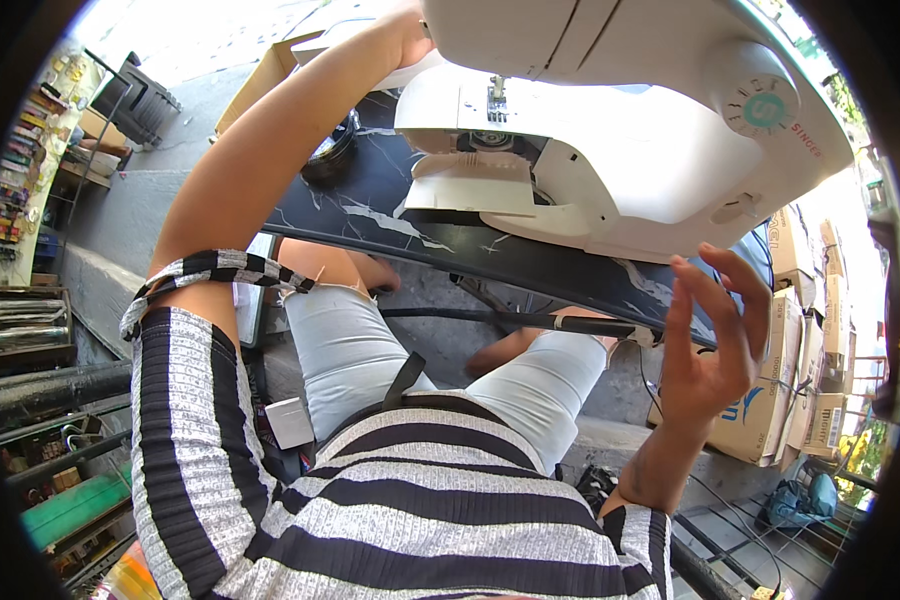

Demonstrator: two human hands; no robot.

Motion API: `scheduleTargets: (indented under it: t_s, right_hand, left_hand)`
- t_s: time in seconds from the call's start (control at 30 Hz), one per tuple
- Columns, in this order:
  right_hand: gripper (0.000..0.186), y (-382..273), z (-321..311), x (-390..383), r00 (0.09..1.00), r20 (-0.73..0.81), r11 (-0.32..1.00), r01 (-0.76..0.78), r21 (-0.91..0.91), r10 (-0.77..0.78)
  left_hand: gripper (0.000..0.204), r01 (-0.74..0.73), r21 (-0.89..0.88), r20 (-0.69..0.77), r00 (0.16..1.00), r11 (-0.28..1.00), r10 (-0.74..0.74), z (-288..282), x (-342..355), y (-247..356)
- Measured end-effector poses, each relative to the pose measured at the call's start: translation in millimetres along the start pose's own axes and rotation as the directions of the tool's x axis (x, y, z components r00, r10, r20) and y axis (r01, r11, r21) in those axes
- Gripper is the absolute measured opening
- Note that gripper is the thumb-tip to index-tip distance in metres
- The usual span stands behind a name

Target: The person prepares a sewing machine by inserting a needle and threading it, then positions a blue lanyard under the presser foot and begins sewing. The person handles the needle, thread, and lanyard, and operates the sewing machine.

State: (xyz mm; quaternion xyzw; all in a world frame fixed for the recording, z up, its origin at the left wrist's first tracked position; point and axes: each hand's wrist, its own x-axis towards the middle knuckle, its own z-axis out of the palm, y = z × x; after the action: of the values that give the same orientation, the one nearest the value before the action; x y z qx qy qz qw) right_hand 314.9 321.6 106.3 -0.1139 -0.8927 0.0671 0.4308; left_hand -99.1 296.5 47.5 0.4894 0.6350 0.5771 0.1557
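A white sewing machine [630,190] stands on a black table with white marble-like veins [395,225]. Its front cover [473,187] hangs folded down, baring the bobbin area [491,140] below the presser foot [496,90]. My left hand [406,36] reaches up to the left end of the machine's head; its fingers are hidden there. Off the machine's lower right side, my right hand [715,335] is raised in the air with loosely bent fingers apart, holding nothing. On the machine's right side is a round dial [763,108] with a turquoise centre.
A dark round object [332,155] sits on the table beside my left forearm. Cardboard boxes [760,385] are stacked at the right, and an open carton [263,82] stands behind the table's left end. A black bar [510,318] runs across above my thighs.
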Motion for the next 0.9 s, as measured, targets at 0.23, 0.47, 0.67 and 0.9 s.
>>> scheduleTargets:
  t_s: [0.23,0.47,0.67,0.9]
  right_hand:
    - [0.019,58.4,-37.8,-2.4,0.955,-0.297,0.999,-0.015,-0.034,0.004]
    - [0.038,166.0,-44.3,-12.9,0.791,-0.374,0.863,-0.363,0.35,0.484]
    - [0.038,156.8,-8.7,-17.5,0.881,-0.239,0.905,-0.359,0.227,0.409]
    - [0.095,104.0,35.3,-23.4,0.891,-0.244,0.918,-0.338,0.208,0.384]
  left_hand:
    - [0.027,-0.025,0.016,-0.005,1.0,1.0,0.025,-5.0,-0.9,-12.4]
    - [0.027,-0.027,0.023,0.008,1.0,0.999,0.027,-14.1,-7.8,-30.4]
    - [0.027,-0.068,0.01,0.049,0.996,0.998,0.068,-25.3,-15.0,-40.7]
    - [0.027,0.108,0.083,0.01,0.994,0.991,-0.109,-33.5,3.0,-64.9]
